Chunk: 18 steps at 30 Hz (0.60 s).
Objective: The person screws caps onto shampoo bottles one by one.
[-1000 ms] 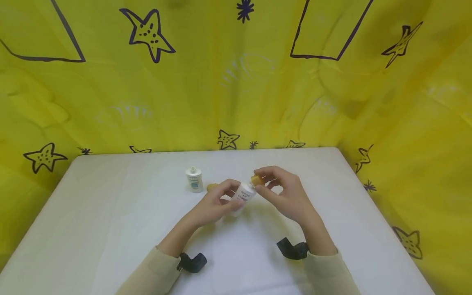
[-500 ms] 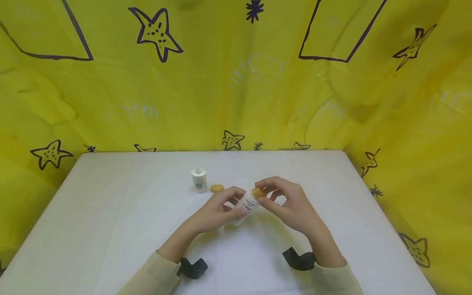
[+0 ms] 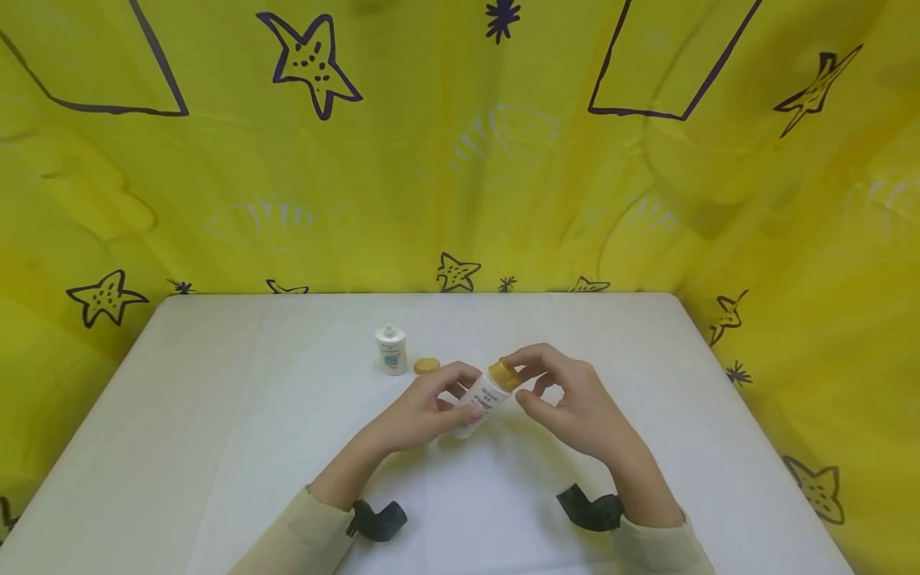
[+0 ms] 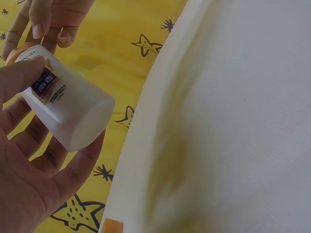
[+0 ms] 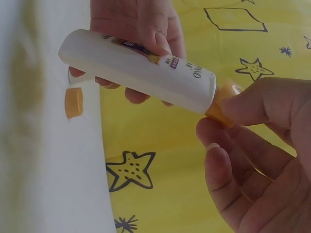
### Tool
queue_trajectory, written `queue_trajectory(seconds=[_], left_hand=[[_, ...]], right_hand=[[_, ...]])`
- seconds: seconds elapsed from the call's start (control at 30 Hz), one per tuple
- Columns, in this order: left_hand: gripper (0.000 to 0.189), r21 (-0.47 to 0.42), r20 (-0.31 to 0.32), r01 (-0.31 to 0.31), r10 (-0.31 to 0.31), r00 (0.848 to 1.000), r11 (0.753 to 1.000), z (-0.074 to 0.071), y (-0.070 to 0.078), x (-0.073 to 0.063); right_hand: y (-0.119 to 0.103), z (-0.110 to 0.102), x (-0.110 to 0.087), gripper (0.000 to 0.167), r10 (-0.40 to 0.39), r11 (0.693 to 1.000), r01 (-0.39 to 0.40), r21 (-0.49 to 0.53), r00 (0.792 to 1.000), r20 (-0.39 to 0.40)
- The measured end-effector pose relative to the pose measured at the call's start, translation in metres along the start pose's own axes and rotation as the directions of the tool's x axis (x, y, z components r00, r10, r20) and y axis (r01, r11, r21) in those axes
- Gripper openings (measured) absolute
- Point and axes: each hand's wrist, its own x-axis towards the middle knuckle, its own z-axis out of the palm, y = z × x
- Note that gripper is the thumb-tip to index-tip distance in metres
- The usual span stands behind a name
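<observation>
My left hand [image 3: 424, 411] grips a white lotion-type bottle [image 3: 480, 407], its top tilted up toward the right. In the left wrist view the thumb lies across the printed front and the bottle's bare base [image 4: 92, 126] faces the camera. An orange cap [image 3: 505, 375] sits on the bottle's top end. My right hand [image 3: 568, 399] pinches this cap with thumb and fingers, clearest in the right wrist view.
Behind the left hand, a second white bottle [image 3: 391, 353] stands upright with its small neck uncovered. A loose orange cap [image 3: 427, 365] lies beside it on the white table [image 3: 251, 415]. A yellow patterned cloth [image 3: 402, 176] hangs behind the table.
The orange cap has come down over the held bottle's neck, which showed a second ago. The right hand's fingers have shifted on the cap. The head view has moved slightly.
</observation>
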Motion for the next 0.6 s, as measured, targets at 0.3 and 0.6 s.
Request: queue_trajectory(seconds=[0.3,0.6], left_hand=[[0.032,-0.002,0.005,0.002,-0.002,1.0,1.0,-0.0009,0.0021,-0.0017],[0.032,0.018,0.0,-0.007,0.007,1.0,1.0,-0.0021,0.0056,-0.002]], right_hand=[[-0.0006,-0.0021,-0.0013,0.041,-0.03,0.999,0.03,0.014,0.999,0.015],[-0.0003,-0.0039,0.0014,0.034,-0.085,0.995,0.084,-0.049,0.996,-0.011]])
